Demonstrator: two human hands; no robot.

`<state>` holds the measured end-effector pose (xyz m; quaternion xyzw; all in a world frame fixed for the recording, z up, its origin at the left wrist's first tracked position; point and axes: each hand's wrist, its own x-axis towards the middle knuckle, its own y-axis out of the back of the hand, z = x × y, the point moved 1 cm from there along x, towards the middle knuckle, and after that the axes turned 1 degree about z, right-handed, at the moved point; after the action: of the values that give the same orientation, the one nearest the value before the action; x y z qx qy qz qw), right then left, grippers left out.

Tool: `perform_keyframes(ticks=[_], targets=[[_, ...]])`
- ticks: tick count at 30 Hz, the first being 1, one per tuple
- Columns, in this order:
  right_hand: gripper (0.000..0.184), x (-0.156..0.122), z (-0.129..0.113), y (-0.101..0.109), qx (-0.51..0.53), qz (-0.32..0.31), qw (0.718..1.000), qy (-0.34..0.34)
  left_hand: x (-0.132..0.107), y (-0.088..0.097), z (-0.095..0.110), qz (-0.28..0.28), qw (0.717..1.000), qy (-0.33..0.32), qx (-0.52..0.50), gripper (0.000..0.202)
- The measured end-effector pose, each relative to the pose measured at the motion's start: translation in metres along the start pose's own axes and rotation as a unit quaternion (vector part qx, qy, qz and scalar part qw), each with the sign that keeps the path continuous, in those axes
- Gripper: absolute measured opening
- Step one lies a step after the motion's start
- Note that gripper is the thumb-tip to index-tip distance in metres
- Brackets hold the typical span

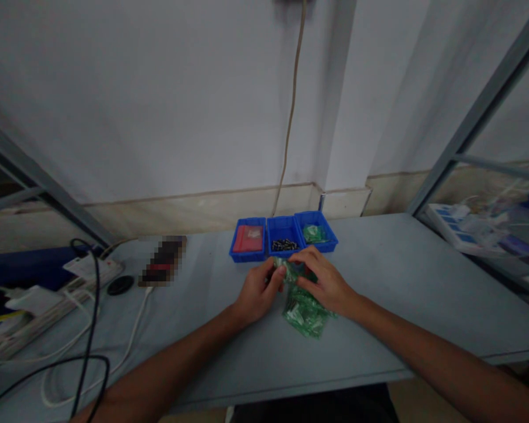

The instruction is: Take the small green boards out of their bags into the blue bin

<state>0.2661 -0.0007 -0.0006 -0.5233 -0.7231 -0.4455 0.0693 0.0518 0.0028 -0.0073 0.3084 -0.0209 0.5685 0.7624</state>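
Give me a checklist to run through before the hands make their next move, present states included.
1. Left hand has a grip on the small green packet: ok, pinched between thumb and fingers.
2. Right hand has a firm grip too: cannot tell; its fingertips are at the packet, but the hold is unclear.
3. Larger green plastic clear of the hands: not ok, it lies just below them, partly behind the right hand.
4. Three blue bins upright, open-topped: ok, side by side beyond the hands.
5. Black cable clear of the left forearm: cannot tell; they overlap in this view.
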Motion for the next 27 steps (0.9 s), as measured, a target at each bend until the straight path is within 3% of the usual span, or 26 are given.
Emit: perform_keyframes(ticks=[6, 10, 13, 15, 20, 27], targets=[[0.016, 0.0037, 0.0016, 0.0007, 0.010, 0.054, 0.998, -0.023, 0.0031, 0.0012, 0.0046, 0.044, 0.993, -0.071, 0.085, 0.043], [0.028, 0.0044, 0.0057, -0.0008, -0.004, 0.080, 0.994, -0.071, 0.0032, -0.0021, 0.0033, 0.092, 0.989, -0.094, 0.073, 0.012], [0.032, 0.0030, 0.0066, -0.0033, -0.002, 0.067, 0.994, -0.092, 0.0032, -0.0043, 0.0009, 0.114, 0.985, -0.123, 0.051, 0.030], [0.033, 0.0020, 0.0058, -0.0040, 0.000, 0.052, 0.994, -0.093, 0.0033, -0.0049, 0.0006, 0.105, 0.982, -0.150, 0.054, 0.039], [0.036, 0.0011, 0.0051, -0.0015, 0.006, 0.037, 0.995, -0.094, 0.0025, -0.0048, 0.0019, 0.043, 0.975, -0.195, 0.093, 0.039], [0.039, 0.0021, 0.0046, -0.0019, 0.040, 0.052, 0.993, -0.102, 0.0026, -0.0072, -0.0005, 0.049, 0.974, -0.187, 0.122, 0.047]])
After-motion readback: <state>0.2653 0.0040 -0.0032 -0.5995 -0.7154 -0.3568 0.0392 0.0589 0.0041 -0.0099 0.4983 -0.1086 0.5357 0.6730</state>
